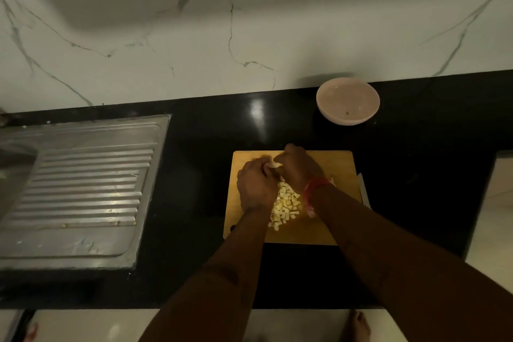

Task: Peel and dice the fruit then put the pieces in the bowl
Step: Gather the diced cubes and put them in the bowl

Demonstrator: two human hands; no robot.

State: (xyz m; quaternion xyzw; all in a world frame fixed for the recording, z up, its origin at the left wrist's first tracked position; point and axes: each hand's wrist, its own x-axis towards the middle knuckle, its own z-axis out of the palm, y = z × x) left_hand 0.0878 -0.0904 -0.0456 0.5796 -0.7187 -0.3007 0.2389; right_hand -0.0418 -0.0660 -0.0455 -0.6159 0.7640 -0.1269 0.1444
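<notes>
Now both hands are over the cutting board (pixel 327 164), working at its twelve o'clock edge. The left hand (pixel 256 189) and right hand (pixel 298 168) meet around one pale piece of fruit (pixel 274 165), fingers curled in on it from either side, so each grip is a pinch on that same piece, not spread at all. Exactly how the fingertips sit is hard to tell in this dim light. Held up between two hands like that, it looks like a last bit being pulled apart or stripped before it joins the rest. Below the hands, toward six o'clock on the board, sits a heap of diced pieces (pixel 286 207), kept together in the middle, which should make scooping easy. The bowl (pixel 347 101) waits on the dark desk (pixel 194 175) at about one o'clock from the board, well apart from it and looking nearly empty, just one speck inside. At three o'clock, just off the board's edge, lies a pale thin thing, possibly the knife (pixel 364 189). A red band (pixel 312 189) circles the right wrist. Dicing seems almost done; filling the bowl is not yet begun.
</notes>
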